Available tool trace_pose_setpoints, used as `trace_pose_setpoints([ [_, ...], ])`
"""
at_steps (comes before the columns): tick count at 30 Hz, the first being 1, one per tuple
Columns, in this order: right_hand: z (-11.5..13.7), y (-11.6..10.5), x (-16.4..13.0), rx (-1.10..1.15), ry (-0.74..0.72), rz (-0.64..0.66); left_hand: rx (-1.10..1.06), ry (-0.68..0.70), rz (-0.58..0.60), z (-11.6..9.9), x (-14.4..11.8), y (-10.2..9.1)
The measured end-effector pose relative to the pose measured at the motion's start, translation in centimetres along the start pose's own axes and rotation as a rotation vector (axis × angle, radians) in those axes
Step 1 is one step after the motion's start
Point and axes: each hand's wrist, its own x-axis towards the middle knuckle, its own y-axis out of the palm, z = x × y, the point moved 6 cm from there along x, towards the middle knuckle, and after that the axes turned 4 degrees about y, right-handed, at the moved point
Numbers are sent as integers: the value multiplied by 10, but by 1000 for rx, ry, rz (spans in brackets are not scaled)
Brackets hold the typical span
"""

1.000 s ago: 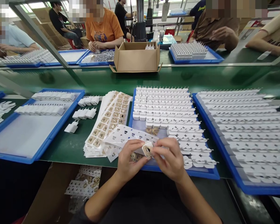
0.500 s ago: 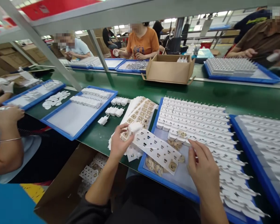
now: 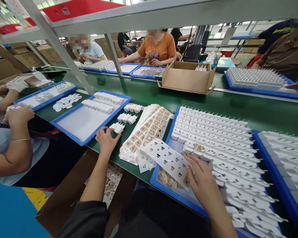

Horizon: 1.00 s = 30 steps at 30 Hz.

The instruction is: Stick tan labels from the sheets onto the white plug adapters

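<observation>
The left hand (image 3: 106, 140) pinches a little white plug (image 3: 117, 128) on the green surface (image 3: 109, 147), its prongs pointing up and away, while the right hand (image 3: 203, 185) rests open on the sticker sheet (image 3: 165, 158).

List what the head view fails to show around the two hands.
- Left hand: whether it grips the white charger or only touches it; fingers cover the contact.
- Right hand: what lies beneath it on the blue tray; palm hides it.
- Label sheet: print too small.
</observation>
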Motion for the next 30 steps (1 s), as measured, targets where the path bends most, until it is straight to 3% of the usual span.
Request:
trace_pose_setpoints([
  [3,-5,16,-3,-10,23,50,-9,-4,-3,-5,-4,-6],
  [6,-9,21,-4,-3,52,62,-153,95,-9,-31,-13,-18],
  [10,-8,14,-1,116,123,103,-500,520,125,-107,-47,-37],
  [13,-5,5,2,269,221,152,-618,847,264,-169,-87,-49],
  [17,2,-6,2,482,268,155,-613,1066,430,-227,-128,-46],
  [19,3,-13,0,544,268,117,-625,1085,523,-244,-136,-40],
  [22,3,-25,-7,536,246,45,-664,996,706,-257,-131,-33],
  [27,7,-39,-15,357,133,-77,-766,800,1068,-260,-112,-38],
  [30,10,-38,-12,337,102,-112,-803,740,1181,-260,-108,-43],
])
